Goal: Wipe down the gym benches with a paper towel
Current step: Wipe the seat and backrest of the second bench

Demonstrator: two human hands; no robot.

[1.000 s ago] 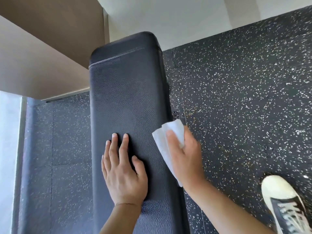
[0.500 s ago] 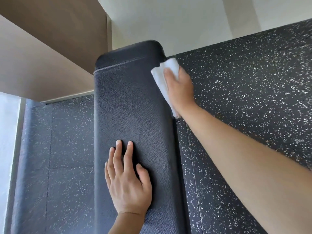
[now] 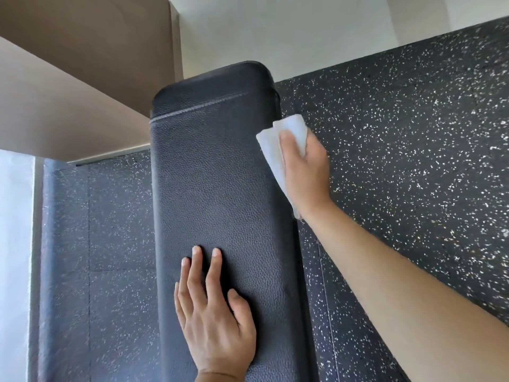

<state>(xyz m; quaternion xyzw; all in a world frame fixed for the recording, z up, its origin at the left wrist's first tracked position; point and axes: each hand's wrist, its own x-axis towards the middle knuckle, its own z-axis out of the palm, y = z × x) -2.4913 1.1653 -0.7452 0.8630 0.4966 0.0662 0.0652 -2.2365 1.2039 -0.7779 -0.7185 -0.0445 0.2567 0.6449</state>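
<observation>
A person leans over a black padded gym bench (image 3: 220,175), seen from a head-worn camera looking down its length. The left hand (image 3: 214,321) lies flat on the top of the pad near the camera, fingers straight and slightly spread, palm down on the grained upholstery and holding nothing. The right hand (image 3: 305,172) reaches farther along, at the bench's right edge, where it presses a folded white paper towel (image 3: 271,144) against the side of the pad. The thumb lies across the towel's face while the other fingers wrap behind it, out of sight; the towel's upper corners stick out above the hand, and a narrow strip of it shows below the wrist.

A line of pale stitching (image 3: 198,107) crosses the pad close to its rounded far end, just beyond the towel. The bench stands on dark rubber flooring (image 3: 413,161) flecked with white, laid in tiles whose seams show on both sides. At the far end the floor meets a white wall (image 3: 275,31), and a tan panel (image 3: 68,92) juts in from the upper left. A bright white strip (image 3: 13,257) runs down the left margin.
</observation>
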